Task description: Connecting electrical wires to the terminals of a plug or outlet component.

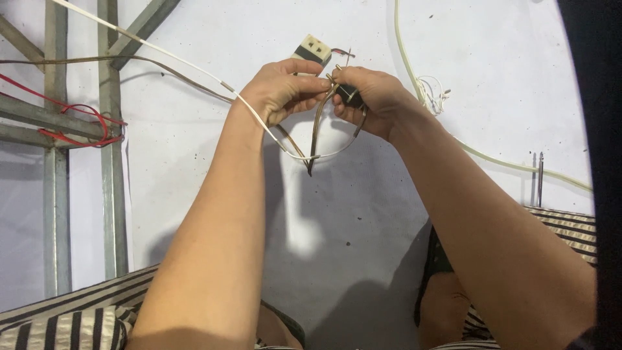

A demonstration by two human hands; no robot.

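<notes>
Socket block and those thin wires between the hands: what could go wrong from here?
1. The socket block sits loosely at the left hand fingertips; it might slip.
2. Bare wire ends poke out above the right hand and could prick a finger.
3. The brown wire and white wire loop together below both hands and may tangle.

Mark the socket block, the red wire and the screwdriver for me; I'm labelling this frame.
socket block (pixel 313 49), head view, its cream face.
red wire (pixel 71 110), head view, the loop at the metal frame.
screwdriver (pixel 540 178), head view, mid-shaft.
</notes>
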